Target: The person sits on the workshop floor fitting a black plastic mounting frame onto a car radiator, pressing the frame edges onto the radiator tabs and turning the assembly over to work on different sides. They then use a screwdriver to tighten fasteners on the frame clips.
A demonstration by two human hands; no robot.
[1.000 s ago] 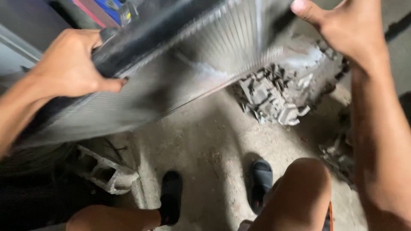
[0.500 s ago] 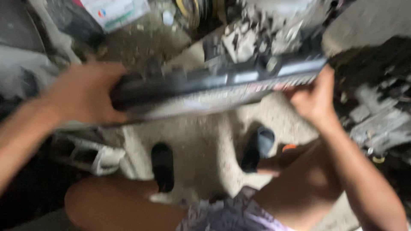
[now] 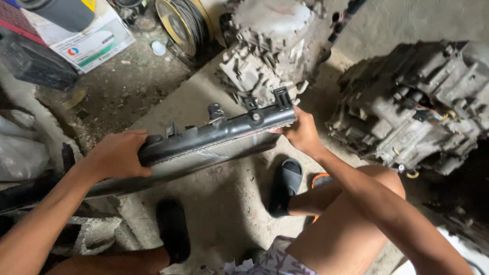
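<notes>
Hanging above the concrete floor (image 3: 224,214), the radiator (image 3: 219,138) sits edge-on to the camera, its black plastic tank uppermost and tilted up toward the right. The left hand (image 3: 118,155) wraps its fingers tightly over the tank's left end; the right hand (image 3: 301,133) grips the right end, fingers curled beneath. Black sandals (image 3: 285,186) stand on the floor below. A grey gearbox casing (image 3: 265,56) lies just beyond the radiator, and an engine block (image 3: 417,112) rests at the right edge.
</notes>
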